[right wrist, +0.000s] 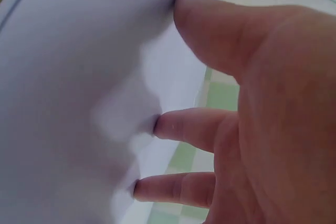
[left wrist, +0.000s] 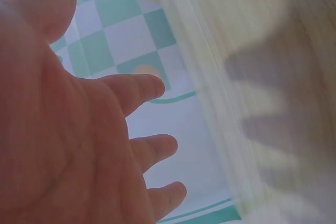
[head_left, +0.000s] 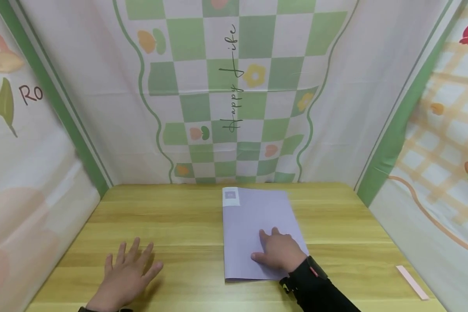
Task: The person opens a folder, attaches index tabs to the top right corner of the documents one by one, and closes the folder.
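A flat lavender folder with a white label at its far left corner lies on the wooden table. On its near right part rests my right hand, fingers spread. The right wrist view shows the thumb and fingertips touching the folder's pale cover. My left hand is held over the table to the left of the folder, fingers spread and holding nothing. In the left wrist view the palm faces the wood, and the fingers cast shadows on it.
A narrow pale pink strip lies near the table's right edge. Behind the table hangs a green and white checked cloth. Printed cloths, one with a flower and one with an orange plaid, flank the table on both sides.
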{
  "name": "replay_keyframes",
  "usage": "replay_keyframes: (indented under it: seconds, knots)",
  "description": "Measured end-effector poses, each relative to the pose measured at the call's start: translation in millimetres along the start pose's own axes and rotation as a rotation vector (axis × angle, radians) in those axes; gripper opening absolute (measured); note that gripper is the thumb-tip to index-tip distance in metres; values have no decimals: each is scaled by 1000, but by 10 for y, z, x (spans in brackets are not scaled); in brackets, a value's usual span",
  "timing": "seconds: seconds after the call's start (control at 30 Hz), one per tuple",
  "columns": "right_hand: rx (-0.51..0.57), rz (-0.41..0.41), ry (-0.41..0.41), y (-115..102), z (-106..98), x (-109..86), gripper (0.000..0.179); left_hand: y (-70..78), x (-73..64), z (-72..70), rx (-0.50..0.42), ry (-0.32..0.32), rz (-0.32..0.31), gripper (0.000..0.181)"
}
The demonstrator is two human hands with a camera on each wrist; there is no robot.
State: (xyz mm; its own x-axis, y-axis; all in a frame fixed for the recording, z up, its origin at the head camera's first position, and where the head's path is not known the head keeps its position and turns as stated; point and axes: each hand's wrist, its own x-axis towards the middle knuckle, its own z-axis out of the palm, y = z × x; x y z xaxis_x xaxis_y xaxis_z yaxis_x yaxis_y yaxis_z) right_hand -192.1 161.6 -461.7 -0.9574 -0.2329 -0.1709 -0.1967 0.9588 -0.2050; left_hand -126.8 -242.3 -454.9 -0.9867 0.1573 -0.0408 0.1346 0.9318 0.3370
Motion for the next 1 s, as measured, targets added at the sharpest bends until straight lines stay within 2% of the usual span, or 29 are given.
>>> replay_keyframes:
  seconds: [0.47,0.73,1.0]
  knots:
    - [-32,1,19,-633,105,139,83,51,52,18,10,27,29,78]
    - [-51,40,20,-799,119,151,82,116,97,53,16,25,44,77]
    - [-45,67,21,-868,109,123,82,117,80,56,23,4,30,78]
